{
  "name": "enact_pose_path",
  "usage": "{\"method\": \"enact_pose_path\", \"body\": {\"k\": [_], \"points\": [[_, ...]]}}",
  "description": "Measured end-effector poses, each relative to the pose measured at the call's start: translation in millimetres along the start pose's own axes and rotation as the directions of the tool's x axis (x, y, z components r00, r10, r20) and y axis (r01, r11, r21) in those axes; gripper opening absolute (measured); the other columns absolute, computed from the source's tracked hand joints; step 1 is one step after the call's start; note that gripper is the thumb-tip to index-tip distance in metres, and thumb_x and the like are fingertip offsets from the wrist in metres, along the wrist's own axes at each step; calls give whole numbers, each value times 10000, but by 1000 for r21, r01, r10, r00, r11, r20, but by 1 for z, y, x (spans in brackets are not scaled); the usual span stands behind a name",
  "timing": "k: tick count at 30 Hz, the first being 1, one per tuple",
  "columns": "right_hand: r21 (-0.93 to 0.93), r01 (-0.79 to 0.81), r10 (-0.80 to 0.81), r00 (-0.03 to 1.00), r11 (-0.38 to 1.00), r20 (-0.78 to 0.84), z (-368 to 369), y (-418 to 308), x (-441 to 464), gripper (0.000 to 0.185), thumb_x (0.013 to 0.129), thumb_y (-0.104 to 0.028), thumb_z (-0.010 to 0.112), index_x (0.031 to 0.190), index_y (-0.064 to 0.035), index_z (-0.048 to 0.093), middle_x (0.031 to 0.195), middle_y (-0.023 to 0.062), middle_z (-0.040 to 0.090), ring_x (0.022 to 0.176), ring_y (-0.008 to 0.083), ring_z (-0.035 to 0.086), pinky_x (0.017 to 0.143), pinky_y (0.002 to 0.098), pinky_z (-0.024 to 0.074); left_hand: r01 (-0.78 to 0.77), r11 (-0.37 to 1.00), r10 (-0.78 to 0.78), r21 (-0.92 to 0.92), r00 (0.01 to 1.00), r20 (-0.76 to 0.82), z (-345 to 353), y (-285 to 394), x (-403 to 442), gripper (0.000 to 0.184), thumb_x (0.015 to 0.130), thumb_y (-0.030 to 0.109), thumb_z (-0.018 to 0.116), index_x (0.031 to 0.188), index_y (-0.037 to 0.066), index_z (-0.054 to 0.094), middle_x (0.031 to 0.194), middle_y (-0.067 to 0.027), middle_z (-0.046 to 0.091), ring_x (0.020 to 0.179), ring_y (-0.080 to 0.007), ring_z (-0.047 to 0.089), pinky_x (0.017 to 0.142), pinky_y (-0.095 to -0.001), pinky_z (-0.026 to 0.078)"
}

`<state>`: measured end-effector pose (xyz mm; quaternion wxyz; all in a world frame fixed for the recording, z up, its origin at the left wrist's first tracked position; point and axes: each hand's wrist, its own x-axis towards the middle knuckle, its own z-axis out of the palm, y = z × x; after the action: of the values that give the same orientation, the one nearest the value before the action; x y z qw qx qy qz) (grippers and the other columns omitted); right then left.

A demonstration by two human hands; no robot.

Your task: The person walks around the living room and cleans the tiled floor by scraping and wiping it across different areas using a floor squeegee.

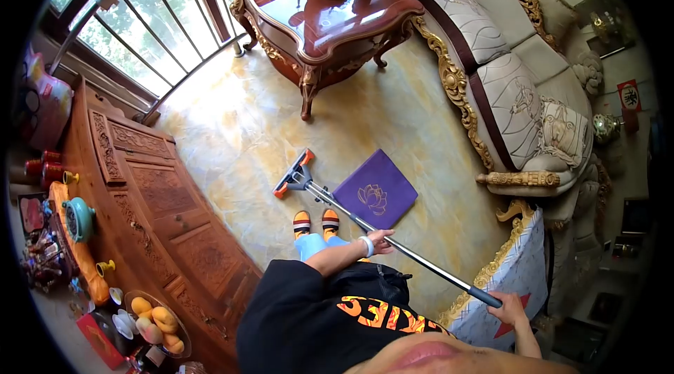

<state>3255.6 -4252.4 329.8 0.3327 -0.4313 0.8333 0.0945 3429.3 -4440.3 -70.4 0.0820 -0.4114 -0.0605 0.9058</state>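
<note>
Floor mop (425, 262): left hand (381, 242) wrapped round mid-shaft, right hand (509, 309) gripping its end; best swept flat, left of the purple cushion (386, 181).

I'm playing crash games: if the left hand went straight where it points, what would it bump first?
Probably the sofa, at its near end, but depth is unclear: the left hand might pass above it.

A home living room, shown by the ornate sofa (505, 93), carved cabinet (168, 212) and fruit bowl (181, 344).
</note>
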Motion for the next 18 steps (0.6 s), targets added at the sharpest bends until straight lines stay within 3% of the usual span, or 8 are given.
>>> {"method": "enact_pose_path", "body": {"k": [4,6,7,9,11,13,17,18], "points": [[56,21,-24,999,998,39,21,-29,19,332,622,-197,599,942,-111,582,694,150,573,631,284,575,581,322,451,-174,976,151,-129,973,-172,-33,6,25,169,676,86,575,727,98,414,583,-32,403,519,-185,447,522,-381,450],[65,49,-53,996,997,70,46,-50,38,360,639,-200,603,980,-91,565,710,158,577,632,263,586,585,307,451,-310,949,294,-64,938,-185,-67,22,34,40,753,142,484,775,109,477,695,-22,502,645,-157,520,679,-394,451],[70,21,-28,995,997,101,56,-63,55,376,648,-200,604,1001,-81,555,719,162,580,640,246,595,589,297,450,-343,883,260,-320,926,-275,-48,39,-2,79,687,95,537,709,73,466,591,-61,468,526,-198,490,445,-373,421],[154,171,-172,985,973,-6,101,-57,96,397,661,-189,598,1035,-72,538,712,171,579,649,199,602,591,284,448,-534,838,457,-110,798,-393,-75,79,-36,174,715,165,553,843,90,461,712,-65,501,653,-195,505,523,-431,450],[197,207,-220,975,958,42,128,-100,136,408,680,-178,580,1064,-59,512,760,164,576,685,158,589,616,281,440,-643,744,579,-180,755,-308,-125,115,-42,191,730,145,528,878,101,415,715,-49,440,680,-195,458,581,-445,471],[264,183,-237,953,947,188,158,-183,187,411,712,-182,550,1094,-50,474,888,167,574,813,205,586,675,281,436,-675,713,566,-191,715,-411,-162,139,-84,209,737,161,506,900,92,395,843,-62,427,808,-212,436,647,-449,467],[328,603,-569,797,727,-204,197,-299,267,427,716,-247,540,1098,-70,465,953,175,547,881,312,530,729,343,421,-741,635,588,-219,647,-486,-159,121,-144,459,742,197,502,1125,31,311,1056,-102,350,940,-224,399,747,-449,432],[326,509,-524,851,797,-49,193,-331,278,457,733,-270,545,1127,-63,445,981,180,540,912,314,522,755,332,415,-731,639,576,-240,661,-481,-163,110,-147,455,743,204,501,1119,31,313,1060,-103,351,933,-223,406,746,-448,432]]}}
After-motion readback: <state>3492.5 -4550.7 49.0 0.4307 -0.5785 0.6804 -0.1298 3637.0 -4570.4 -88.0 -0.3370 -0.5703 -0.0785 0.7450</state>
